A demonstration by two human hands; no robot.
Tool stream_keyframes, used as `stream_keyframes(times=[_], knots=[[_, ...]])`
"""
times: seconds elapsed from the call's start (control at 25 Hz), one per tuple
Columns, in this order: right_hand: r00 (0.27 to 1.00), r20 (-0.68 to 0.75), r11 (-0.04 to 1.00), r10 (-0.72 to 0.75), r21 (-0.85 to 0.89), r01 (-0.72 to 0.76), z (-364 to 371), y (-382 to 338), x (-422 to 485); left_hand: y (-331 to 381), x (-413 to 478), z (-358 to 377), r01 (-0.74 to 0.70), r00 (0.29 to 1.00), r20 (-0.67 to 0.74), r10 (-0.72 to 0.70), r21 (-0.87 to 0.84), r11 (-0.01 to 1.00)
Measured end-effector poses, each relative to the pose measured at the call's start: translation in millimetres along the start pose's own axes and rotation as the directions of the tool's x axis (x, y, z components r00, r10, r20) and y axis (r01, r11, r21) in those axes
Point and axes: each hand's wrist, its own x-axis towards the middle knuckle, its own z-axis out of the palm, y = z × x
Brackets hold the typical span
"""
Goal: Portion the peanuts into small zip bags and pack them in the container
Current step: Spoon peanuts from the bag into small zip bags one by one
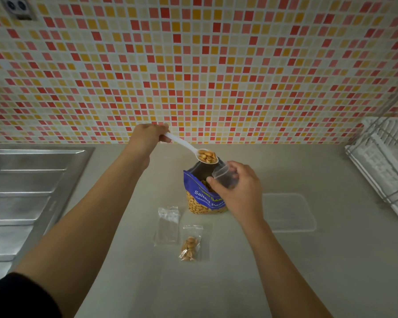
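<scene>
Peanuts (207,156) heaped in the white spoon (189,146), which your left hand (147,136) pinches by the handle end, bowl above the open blue peanut bag (202,193). Your right hand (237,191) wraps a small clear cup (223,176), tilted beside the bag mouth; possibly empty, hard to tell. On the counter (216,283): empty zip bag (167,224), filled zip bag (191,244), clear container (288,212) at right.

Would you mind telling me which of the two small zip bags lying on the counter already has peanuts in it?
The right-hand zip bag, nearer the person, holds peanuts; the left zip bag beside it looks empty.
</scene>
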Motion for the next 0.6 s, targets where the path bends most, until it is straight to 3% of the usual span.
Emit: stream_keyframes(times=[0.2,0.36,0.44,0.52,0.6], knots=[[0.999,-0.014,0.999,0.036,0.032,-0.036,6.2,-4.8,1.9,11.6,-5.7,13.4,-0.131,0.991,0.064,0.121,0.179,0.975],[0.998,-0.038,0.998,0.051,0.048,-0.049,5.3,-5.7,3.7,26.0,-13.2,24.2,-0.363,0.932,0.137,0.336,0.351,0.863],[0.997,-0.036,0.997,0.065,0.051,-0.063,4.8,-7.5,4.7,35.5,-23.3,31.1,-0.506,0.863,0.253,0.438,0.453,0.734],[0.997,-0.040,0.996,0.069,0.053,-0.067,4.9,-9.0,5.9,41.9,-32.5,39.0,-0.631,0.770,0.363,0.524,0.555,0.543],[0.996,-0.046,0.997,0.071,0.048,-0.069,4.7,-8.9,6.5,49.1,-39.9,39.0,-0.693,0.688,0.397,0.607,0.606,0.390]])
